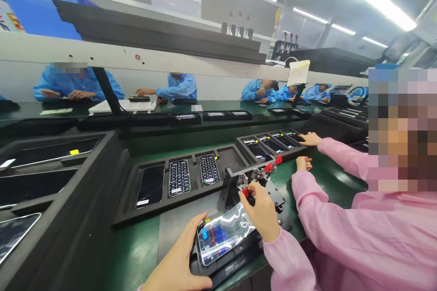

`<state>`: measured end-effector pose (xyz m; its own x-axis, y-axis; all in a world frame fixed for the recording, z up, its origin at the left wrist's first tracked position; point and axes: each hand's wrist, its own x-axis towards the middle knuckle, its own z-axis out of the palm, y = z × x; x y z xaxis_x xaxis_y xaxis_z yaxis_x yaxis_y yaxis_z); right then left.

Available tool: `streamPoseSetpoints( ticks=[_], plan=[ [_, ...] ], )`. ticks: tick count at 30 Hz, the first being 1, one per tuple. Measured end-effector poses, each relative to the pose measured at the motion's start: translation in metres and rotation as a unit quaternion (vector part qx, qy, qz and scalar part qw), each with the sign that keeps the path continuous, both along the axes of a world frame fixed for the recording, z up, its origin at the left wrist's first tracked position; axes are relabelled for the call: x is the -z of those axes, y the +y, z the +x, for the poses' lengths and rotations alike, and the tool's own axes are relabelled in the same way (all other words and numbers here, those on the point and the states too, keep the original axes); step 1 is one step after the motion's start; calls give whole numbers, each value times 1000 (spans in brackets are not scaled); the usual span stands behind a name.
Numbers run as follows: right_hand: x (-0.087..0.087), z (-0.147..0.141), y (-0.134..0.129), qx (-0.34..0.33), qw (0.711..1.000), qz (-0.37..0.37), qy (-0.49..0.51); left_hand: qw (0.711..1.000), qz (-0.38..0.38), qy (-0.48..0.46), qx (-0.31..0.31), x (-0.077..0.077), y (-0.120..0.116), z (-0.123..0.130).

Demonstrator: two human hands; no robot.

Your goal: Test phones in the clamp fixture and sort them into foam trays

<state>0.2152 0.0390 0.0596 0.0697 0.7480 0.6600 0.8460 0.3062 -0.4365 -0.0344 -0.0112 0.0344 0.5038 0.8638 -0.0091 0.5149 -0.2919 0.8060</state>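
Observation:
A lit smartphone (221,236) lies in a black fixture (235,261), with a clear, shiny film over its screen. My left hand (177,257) grips the fixture's left end, its thumb on the near side and its fingers at the far side by the phone's yellow tag. At the fixture's far right end, my right hand (261,211) has its fingers closed around the red handle of a toggle clamp (244,187). More toggle clamps with red tips (273,163) stand just behind that hand. My right palm hides part of the phone's right end.
A black foam tray (128,213) with several phones lies behind the fixture; a second phone tray (241,143) adjoins it. Tall stacked foam trays (78,218) flank the left. A co-worker's pink sleeve (327,218) is close on the right, one hand (310,138) at the second tray.

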Motion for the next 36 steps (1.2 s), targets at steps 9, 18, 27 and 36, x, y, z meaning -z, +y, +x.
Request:
streamPoseSetpoints(
  ticks=[9,18,27,36],
  plan=[
    [-32,7,-7,-18,984,143,103,994,91,54,-15,11,2,3],
    [-90,37,14,-59,994,75,61,982,152,109,16,4,17,41],
    [-3,44,-33,51,995,69,-50,988,131,82,16,18,17,35],
    [23,42,-30,107,994,16,-15,990,122,73,22,21,15,35]
  ],
)
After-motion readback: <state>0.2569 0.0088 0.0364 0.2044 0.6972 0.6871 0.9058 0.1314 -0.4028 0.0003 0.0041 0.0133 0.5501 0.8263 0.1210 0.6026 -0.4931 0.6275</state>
